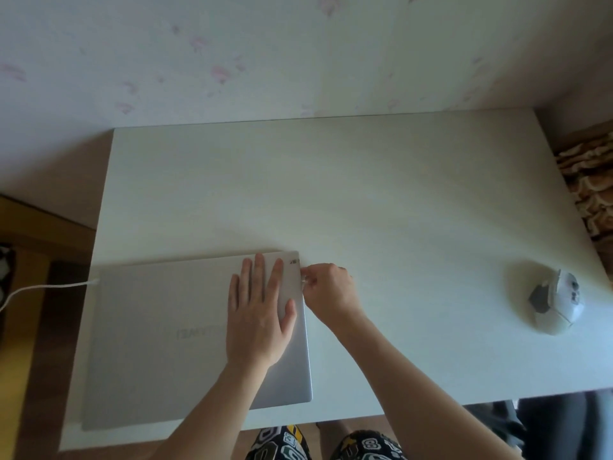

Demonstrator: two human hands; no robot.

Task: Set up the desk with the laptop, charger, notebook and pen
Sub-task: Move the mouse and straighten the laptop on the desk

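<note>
Nearest you, your knees in patterned shorts show under the desk's front edge. On the white desk you have one laptop, lid closed, lying at the front left corner, and one white cable running off the left edge from the laptop's far left corner. Your left hand lies flat on the lid near its right edge, fingers straight and spread, pointing away from you. Your right hand is curled at the laptop's right side near the far corner, its fingertips pinching something small and metallic against that edge (too small to tell what it is). Further right, well apart from the laptop, sits one white mouse. Beyond the desk stands a wall with pale floral wallpaper.
</note>
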